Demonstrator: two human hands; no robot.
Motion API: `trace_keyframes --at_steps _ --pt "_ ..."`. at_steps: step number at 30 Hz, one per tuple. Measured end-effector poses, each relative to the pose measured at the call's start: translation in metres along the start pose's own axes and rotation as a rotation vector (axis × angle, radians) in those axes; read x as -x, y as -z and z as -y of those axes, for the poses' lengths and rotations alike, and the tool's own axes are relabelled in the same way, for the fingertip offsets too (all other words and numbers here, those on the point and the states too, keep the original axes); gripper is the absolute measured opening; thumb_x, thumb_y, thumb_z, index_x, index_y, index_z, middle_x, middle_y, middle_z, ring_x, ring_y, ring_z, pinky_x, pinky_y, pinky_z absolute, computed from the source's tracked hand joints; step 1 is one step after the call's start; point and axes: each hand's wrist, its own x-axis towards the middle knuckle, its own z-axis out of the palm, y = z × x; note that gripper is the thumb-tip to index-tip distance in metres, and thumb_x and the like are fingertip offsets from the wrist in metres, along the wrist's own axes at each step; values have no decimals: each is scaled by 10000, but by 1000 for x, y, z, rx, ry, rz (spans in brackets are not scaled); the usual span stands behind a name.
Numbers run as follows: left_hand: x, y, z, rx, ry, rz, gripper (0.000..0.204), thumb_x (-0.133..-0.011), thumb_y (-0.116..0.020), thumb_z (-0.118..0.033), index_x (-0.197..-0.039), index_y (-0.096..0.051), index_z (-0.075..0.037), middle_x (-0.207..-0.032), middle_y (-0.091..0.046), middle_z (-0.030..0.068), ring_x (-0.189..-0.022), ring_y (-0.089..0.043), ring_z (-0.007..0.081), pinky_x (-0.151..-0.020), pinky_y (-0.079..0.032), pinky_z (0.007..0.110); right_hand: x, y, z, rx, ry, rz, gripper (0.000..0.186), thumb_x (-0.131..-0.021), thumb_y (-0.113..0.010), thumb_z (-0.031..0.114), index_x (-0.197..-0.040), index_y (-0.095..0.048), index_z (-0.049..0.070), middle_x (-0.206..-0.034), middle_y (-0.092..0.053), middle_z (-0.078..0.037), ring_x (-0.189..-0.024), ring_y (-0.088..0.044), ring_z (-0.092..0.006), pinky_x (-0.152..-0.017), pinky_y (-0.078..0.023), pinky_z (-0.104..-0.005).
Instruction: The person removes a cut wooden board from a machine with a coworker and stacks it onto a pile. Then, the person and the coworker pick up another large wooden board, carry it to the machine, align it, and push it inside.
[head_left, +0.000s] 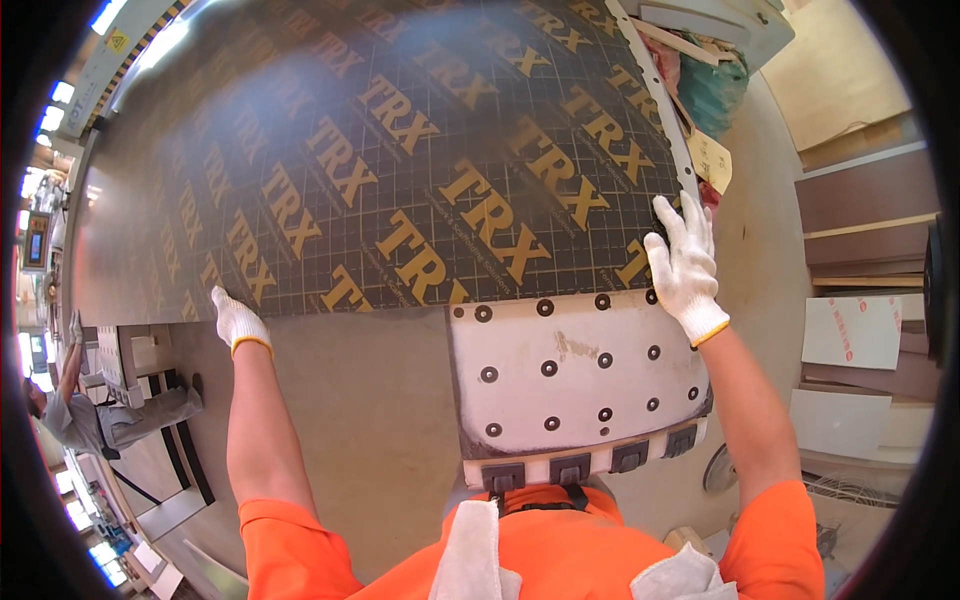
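A large dark panel (400, 170), printed with a gold pattern and a grid of lines, lies in front of me and fills the upper middle of the view. My left hand (240, 322), in a white knitted glove, grips its near edge; the thumb shows at the edge and the other fingers are largely hidden. At the near right corner my right hand (688, 262), gloved the same way, rests with fingers stretched out and thumb apart. That hand lies by a pale perforated metal strip (672, 130) along the panel's right side.
A white support table (575, 375) with black round studs stands between me and the panel. At the left a co-worker (95, 420) has a hand at the panel's far corner. Stacked boards (865, 205) stand on the right, with green plastic sheeting (715, 90) behind the strip.
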Motion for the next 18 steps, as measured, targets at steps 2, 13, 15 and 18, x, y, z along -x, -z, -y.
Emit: trace_keyframes --at_steps 2,13,15,18 --pt "3 5 -5 31 21 15 847 -975 -693 -596 -1471 -602 84 -1554 -608 185 -1376 -609 333 -1178 -456 423 0 -1 2 -10 0 2 518 -1024 -631 287 -1514 -599 122 -1604 -438 -321 -1521 -383 -478 -1331 -201 -571" --pt "10 3 -5 -46 -28 -50 873 -976 -690 -602 -1493 -577 93 -1587 -578 180 -1390 -596 339 -1197 -437 419 -1 -3 -1 -9 28 -19 496 -1015 -650 265 -1493 -624 133 -1590 -460 -324 -1503 -414 -485 -1318 -234 -572" --pt "3 3 -6 -51 -30 -37 865 -977 -690 -596 -1494 -578 89 -1586 -579 177 -1390 -597 340 -1196 -439 423 -2 -4 -3 -39 52 -33 491 -1013 -656 262 -1486 -628 130 -1586 -464 -322 -1499 -420 -486 -1317 -235 -575" --pt "8 5 -13 -83 -43 -59 845 -981 -689 -584 -1489 -584 82 -1575 -589 171 -1380 -603 337 -1191 -444 428 -4 -3 -4 -41 60 -46 488 -1016 -662 268 -1482 -629 127 -1583 -466 -321 -1496 -423 -486 -1316 -236 -576"
